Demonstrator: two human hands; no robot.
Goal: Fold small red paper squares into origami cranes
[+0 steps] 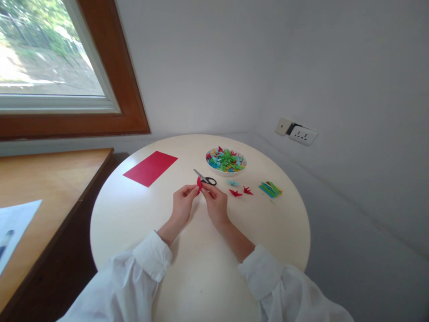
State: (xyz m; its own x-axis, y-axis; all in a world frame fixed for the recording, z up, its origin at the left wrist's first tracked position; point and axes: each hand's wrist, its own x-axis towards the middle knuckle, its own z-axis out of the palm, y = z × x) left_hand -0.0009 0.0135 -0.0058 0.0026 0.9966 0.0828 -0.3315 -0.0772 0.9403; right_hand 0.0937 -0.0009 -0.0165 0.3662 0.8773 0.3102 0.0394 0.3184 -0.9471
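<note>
Both hands meet above the middle of a round cream table (134, 223). My left hand (182, 203) and my right hand (215, 203) each pinch a small folded piece of red paper (199, 183) between fingertips. Just behind it lie scissors (205, 177) with black handles. A red paper sheet (150, 167) lies flat to the left. To the right sit two small red folded cranes (241, 192) and a pale blue one (232, 182).
A white bowl (226, 170) heaped with coloured paper cranes stands at the back. Green and mixed paper strips (270, 188) lie at the right. A wooden desk (40, 188) with a white sheet adjoins on the left, under a window. Wall sockets (301, 134) are at right.
</note>
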